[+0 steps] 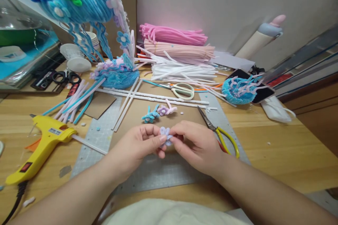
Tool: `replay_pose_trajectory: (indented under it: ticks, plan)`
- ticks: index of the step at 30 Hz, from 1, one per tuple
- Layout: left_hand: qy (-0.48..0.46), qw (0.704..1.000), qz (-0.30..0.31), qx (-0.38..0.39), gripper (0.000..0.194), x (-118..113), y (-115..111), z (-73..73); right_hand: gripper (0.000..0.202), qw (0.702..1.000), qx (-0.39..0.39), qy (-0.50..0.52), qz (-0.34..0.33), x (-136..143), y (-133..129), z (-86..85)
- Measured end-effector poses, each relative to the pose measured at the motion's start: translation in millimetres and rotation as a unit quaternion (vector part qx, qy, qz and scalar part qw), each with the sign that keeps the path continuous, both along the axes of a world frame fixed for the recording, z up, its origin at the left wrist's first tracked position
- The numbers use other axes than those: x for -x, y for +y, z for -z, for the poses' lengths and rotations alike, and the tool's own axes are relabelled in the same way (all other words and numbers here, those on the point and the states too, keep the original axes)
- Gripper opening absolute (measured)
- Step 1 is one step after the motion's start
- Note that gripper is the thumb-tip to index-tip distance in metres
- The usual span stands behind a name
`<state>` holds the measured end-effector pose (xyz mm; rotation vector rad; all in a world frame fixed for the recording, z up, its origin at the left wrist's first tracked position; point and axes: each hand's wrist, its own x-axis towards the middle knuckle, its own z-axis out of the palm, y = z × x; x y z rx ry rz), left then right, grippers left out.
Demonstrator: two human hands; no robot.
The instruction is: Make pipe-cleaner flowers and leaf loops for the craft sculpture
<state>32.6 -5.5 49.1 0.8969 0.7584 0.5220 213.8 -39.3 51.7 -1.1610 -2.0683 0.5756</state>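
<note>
Between my two hands, over the cutting mat, is a small pale lilac pipe-cleaner flower. My left hand pinches it from the left, thumb laid across its front. From the right, my right hand grips a petal edge between thumb and forefinger. Just beyond them, on a brown cardboard sheet, lie a blue pipe-cleaner flower, a lilac flower and a pale pink piece. Yellow-handled scissors rest beside my right wrist, partly hidden behind it.
A yellow glue gun lies at left, a glue stick in its back. White-handled scissors and bundles of white and pink pipe cleaners sit behind. A tall blue flower-covered piece stands back left; a blue fluffy piece lies right.
</note>
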Motion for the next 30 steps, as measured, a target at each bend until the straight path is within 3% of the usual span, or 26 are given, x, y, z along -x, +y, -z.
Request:
replay_pose_trajectory:
  ticks: [7,12,14,17,18,19,21,25,27,30]
  plan:
    - [0.044,0.998,0.006,-0.051,0.021,0,-2,3.0,0.013,0.993,-0.04,-0.091,-0.059,-5,3,-4.1]
    - [0.064,0.99,-0.041,-0.121,0.018,-4,-8,-2.4,0.009,0.99,0.111,0.074,0.035,7,0,-5.2]
    - [0.088,0.982,-0.046,-0.16,0.017,-5,-11,-4.6,0.008,0.955,0.236,0.171,0.064,10,1,-4.1]
    - [0.106,0.974,-0.035,-0.196,0.014,-5,-12,-5.6,0.015,0.838,0.443,0.317,0.024,11,4,-0.5]
    - [0.103,0.976,-0.031,-0.19,0.015,-4,-11,-5.4,0.017,0.809,0.482,0.337,0.006,11,5,0.8]
    - [0.098,0.979,-0.025,-0.176,0.015,-4,-9,-5.0,0.017,0.8,0.494,0.34,-0.002,10,6,1.8]
    - [0.091,0.986,-0.012,-0.138,0.017,-3,-6,-4.7,0.011,0.839,0.438,0.323,0.01,8,7,2.3]
    - [0.092,0.992,0.023,-0.083,0.021,0,-1,-6.9,0.007,0.947,0.219,0.236,-0.002,1,5,-1.9]
    - [0.087,0.993,0.032,-0.073,0.023,1,0,-8.1,0.01,0.975,0.134,0.173,-0.043,-2,4,-4.4]
    - [0.078,0.993,0.012,-0.085,0.023,2,0,-7.6,0.011,0.989,0.067,0.115,-0.062,-4,4,-5.3]
